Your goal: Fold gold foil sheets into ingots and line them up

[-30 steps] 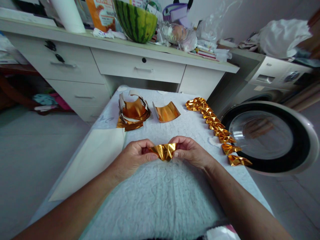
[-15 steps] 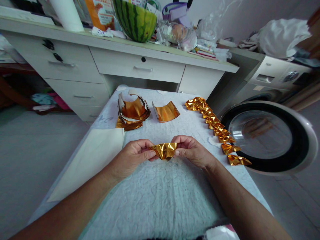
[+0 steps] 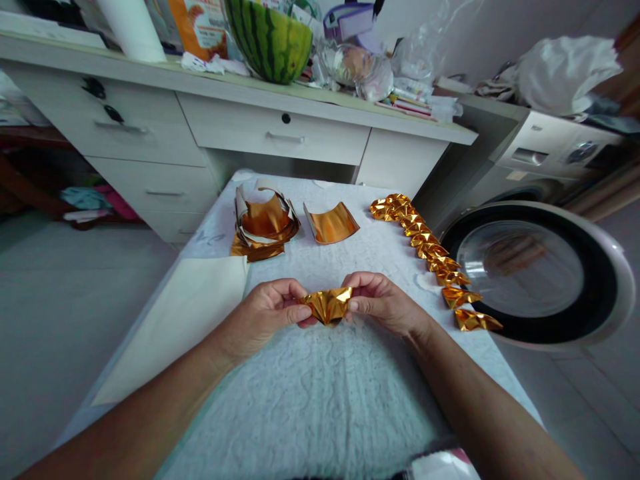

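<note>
A small piece of shiny gold foil paper, folded into an ingot-like shape (image 3: pixel 327 307), is held above the cloth-covered table (image 3: pixel 310 400). My left hand (image 3: pixel 273 310) pinches its left end between thumb and fingers. At the opposite end, my right hand (image 3: pixel 377 303) grips it the same way. Beyond the hands lies a single curled gold sheet (image 3: pixel 334 223). To its left rests a curled stack of gold foil sheets (image 3: pixel 265 220) with pale backs. A row of folded gold pieces (image 3: pixel 430 250) runs along the table's right side, several of them overlapping.
A large pale sheet (image 3: pixel 175 327) covers the table's left part. The washing machine's open round door (image 3: pixel 530 273) stands close to the right edge. Behind the table is a white drawer desk (image 3: pixel 280 137) bearing a cut watermelon (image 3: pixel 270 40), plastic bags and packets.
The foil piece's front face has tilted and dips slightly lower, its creases now fanning from the bottom middle. Both hands keep their hold, almost in place.
</note>
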Tool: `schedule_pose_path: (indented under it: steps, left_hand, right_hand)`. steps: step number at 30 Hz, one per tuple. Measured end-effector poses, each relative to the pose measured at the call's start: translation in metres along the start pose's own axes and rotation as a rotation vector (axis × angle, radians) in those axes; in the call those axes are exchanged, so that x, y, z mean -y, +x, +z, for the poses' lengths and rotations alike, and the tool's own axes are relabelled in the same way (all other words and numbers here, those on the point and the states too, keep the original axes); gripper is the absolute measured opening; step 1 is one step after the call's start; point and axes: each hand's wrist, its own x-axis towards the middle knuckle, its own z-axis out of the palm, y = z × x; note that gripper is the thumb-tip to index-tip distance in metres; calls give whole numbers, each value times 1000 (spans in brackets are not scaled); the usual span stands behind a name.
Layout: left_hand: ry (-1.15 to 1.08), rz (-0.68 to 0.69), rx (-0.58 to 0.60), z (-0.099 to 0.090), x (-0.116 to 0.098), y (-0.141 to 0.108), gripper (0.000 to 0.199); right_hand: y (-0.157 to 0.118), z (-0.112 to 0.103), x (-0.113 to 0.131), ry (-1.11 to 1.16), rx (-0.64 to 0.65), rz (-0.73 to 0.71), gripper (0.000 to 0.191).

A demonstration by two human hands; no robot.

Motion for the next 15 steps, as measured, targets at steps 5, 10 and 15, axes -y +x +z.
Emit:
schedule_pose_path:
  steps: [5, 10, 15]
  left_hand:
    - [-9, 17, 21, 1, 0, 0, 21]
    - [35, 4, 6, 1, 1, 0, 22]
    - [81, 16, -28, -1, 4, 1, 20]
  right_hand:
    - [1, -1, 1, -10, -25, -1, 26]
    - [0, -1, 0, -31, -24, 13, 27]
    - [2, -2, -2, -34, -34, -18, 26]
